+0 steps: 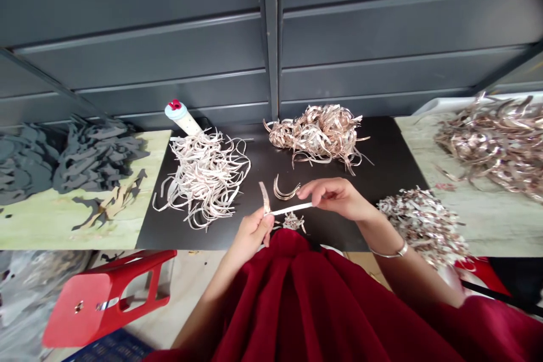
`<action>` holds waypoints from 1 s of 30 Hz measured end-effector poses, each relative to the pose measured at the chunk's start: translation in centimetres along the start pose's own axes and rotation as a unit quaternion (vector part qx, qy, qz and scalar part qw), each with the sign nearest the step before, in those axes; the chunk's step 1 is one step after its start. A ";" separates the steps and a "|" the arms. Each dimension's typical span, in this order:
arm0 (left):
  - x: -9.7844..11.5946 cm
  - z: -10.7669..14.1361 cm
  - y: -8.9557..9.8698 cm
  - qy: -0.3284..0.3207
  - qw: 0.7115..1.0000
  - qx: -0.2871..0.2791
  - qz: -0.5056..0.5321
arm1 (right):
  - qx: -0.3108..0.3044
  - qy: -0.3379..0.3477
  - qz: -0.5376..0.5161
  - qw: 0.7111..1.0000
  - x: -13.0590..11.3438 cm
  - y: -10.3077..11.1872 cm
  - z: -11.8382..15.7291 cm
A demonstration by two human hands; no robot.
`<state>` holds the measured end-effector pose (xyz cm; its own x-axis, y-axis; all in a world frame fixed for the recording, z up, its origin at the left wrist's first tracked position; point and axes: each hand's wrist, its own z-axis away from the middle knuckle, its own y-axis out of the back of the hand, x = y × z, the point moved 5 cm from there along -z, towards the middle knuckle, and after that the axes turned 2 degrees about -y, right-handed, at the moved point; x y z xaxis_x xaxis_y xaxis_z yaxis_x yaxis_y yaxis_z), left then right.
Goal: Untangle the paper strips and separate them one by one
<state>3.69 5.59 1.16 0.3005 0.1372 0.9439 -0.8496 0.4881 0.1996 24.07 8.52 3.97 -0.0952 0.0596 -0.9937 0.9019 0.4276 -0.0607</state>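
Note:
A narrow white strip (292, 208) stretches between my two hands over the near part of the black mat. My left hand (254, 227) pinches its left end, together with a rose-gold strip (265, 197) that sticks up past the fingers. My right hand (333, 197) is closed on the strip's other end with thumb and fingertips. Just behind the strip, a few curved rose-gold strips (286, 194) lie on the mat, close to the right fingertips. Small cut pieces (292, 222) lie on the mat near my red clothing.
A heap of pale strips (207, 175) and a cup (183, 117) stand left on the black mat (263, 153). Rose-gold strips (320, 130) are piled behind. Small pieces (424, 223) lie right, with a larger metallic pile (500, 141). Grey pieces (93, 155) lie far left, above a red stool (93, 300).

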 end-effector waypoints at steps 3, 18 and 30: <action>0.3 0.0 -0.2 -0.008 0.998 0.006 -0.066 | 0.043 -0.004 -0.052 0.998 0.7 0.7 0.2; -0.7 0.4 0.7 -0.023 0.983 0.094 -0.153 | 0.180 0.021 -0.229 0.956 3.3 4.8 3.3; 1.8 0.4 -0.2 -0.132 0.950 0.012 -0.281 | 0.302 -0.015 -0.229 0.925 3.7 6.3 3.2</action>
<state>4.20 5.35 2.92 0.5931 -0.3624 0.7190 -0.5977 0.4001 0.6947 30.76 8.56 -0.43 -0.5226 -0.0316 -0.8520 0.8415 -0.1800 -0.5094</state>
